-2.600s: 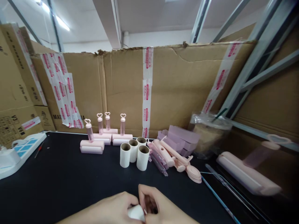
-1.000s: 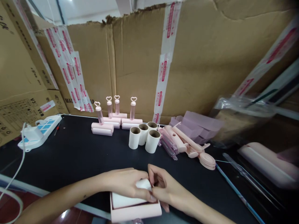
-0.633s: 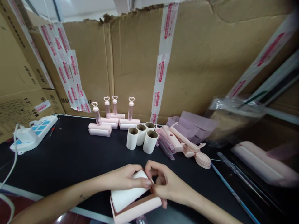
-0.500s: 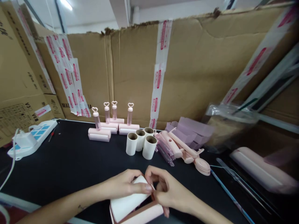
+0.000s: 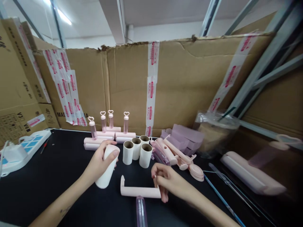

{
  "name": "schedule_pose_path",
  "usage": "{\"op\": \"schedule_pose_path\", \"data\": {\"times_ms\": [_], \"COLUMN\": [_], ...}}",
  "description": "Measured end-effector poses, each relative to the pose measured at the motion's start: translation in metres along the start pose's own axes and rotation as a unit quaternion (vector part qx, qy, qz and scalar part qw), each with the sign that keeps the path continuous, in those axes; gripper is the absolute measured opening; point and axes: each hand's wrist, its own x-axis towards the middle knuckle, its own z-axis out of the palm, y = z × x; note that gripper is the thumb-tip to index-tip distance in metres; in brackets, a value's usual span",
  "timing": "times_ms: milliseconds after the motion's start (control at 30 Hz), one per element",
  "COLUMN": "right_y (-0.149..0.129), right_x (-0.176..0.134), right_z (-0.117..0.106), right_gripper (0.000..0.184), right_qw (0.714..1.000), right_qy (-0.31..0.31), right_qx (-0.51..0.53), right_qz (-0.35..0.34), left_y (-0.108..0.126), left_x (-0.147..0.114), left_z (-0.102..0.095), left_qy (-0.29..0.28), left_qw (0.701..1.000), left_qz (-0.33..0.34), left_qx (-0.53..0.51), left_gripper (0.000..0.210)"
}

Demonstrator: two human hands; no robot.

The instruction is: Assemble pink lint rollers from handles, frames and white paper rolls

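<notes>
In the head view, the left hand [image 5: 104, 160] grasps a white roll [image 5: 105, 175], smooth and plain, tilted, just left of the four standing rolls [image 5: 145, 158] and nearer the wearer. The right hand [image 5: 165, 180] pinches the right end of a pale pink frame [image 5: 139, 191], in front of those rolls: a slim bar, its left end arm upright and round-tipped, with a glossy translucent lilac tube [image 5: 141, 209] extending from its middle toward the wearer.

The roll [image 5: 105, 175] is white, the frame [image 5: 140, 192] pink, the handle [image 5: 141, 211] mauve, the tabletop [image 5: 59, 164] black.
</notes>
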Motion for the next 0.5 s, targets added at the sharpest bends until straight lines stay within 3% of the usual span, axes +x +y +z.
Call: {"op": "schedule_pose_path", "data": {"times_ms": [100, 200, 367, 500], "right_y": [0.014, 0.019, 0.0, -0.009], "right_x": [0.007, 0.007, -0.007, -0.015], "right_z": [0.0, 0.001, 0.012, 0.03], "right_gripper": [0.011, 0.013, 0.026, 0.039], "right_qw": [0.999, 0.994, 0.959, 0.96], "right_qy": [0.0, 0.032, 0.143, 0.121], "right_qx": [-0.044, -0.108, -0.188, -0.116], "right_qz": [0.01, -0.008, -0.159, -0.225], "left_y": [-0.004, -0.012, -0.026, -0.032], "left_x": [-0.004, -0.007, -0.007, -0.013], "left_z": [0.002, 0.007, 0.013, 0.023], "left_qy": [-0.041, -0.069, -0.059, -0.03], "left_qw": [0.992, 0.958, 0.822, 0.726], "left_qz": [0.045, 0.136, 0.382, 0.485], "left_qx": [0.107, 0.242, 0.419, 0.486], "left_gripper": [0.042, 0.037, 0.034, 0.028]}}
